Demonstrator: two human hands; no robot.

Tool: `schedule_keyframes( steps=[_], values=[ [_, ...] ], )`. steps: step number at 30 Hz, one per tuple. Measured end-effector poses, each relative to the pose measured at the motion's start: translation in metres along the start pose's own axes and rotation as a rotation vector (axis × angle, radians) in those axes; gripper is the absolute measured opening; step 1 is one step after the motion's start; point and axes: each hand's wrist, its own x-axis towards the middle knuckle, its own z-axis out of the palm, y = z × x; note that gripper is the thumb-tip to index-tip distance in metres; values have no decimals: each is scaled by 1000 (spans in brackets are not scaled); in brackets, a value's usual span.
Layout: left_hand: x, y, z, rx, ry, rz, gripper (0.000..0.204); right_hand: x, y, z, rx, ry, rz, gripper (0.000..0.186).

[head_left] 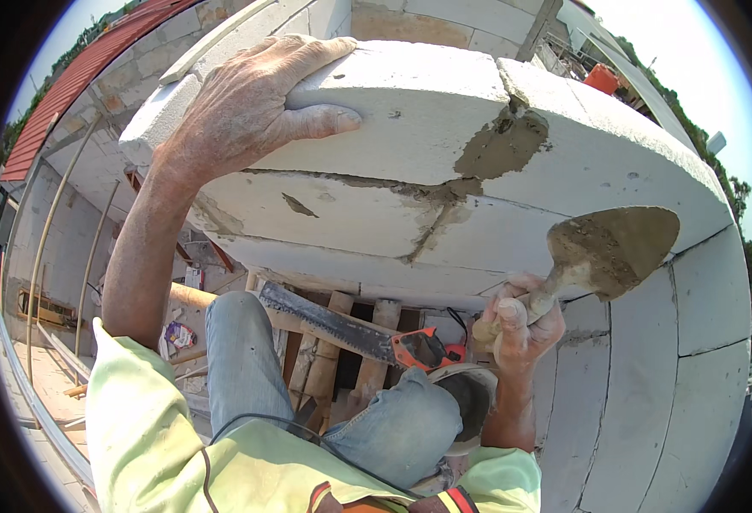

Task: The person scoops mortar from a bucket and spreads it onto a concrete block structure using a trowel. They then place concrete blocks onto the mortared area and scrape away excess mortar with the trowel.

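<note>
My left hand (260,107) lies over the top edge of a white masonry block (402,103) in the upper course of the wall, fingers stretched and thumb apart. In my right hand (526,325) is a trowel (615,248), gripped by its handle, its blade tilted up to the right and coated with wet grey mortar. A smear of mortar (504,145) covers the joint between that block and the block to its right (615,137). More mortar (436,214) marks the seams of the course below.
A hand saw (333,325) with an orange handle lies on wooden planks (376,359) below the wall. Beside my knee stands a bucket (466,385) with grey contents. Another block wall (633,385) runs along the right. Poles (55,231) stand at the left.
</note>
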Motion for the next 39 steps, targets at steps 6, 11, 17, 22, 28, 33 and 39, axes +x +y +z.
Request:
schedule_keyframes(
  steps=[6,11,17,22,28,33,39],
  values=[
    [0,-7,4,3,46,69,71,58,-46,22,338,146,-360,50],
    [2,-2,1,16,25,65,70,87,-61,37,335,100,-542,50],
    [-1,-3,2,77,45,82,72,97,-57,54,334,-42,-583,50],
    [-2,-2,-1,63,23,46,74,100,-49,50,418,-28,-522,52],
    [5,18,-25,-188,-146,-65,67,103,-38,54,383,-60,-437,54],
    [12,28,-26,-212,-300,-318,76,65,-32,18,446,-29,-356,52],
    [-2,-16,0,-17,-61,18,80,-10,8,-3,410,36,-110,37]
  ],
)
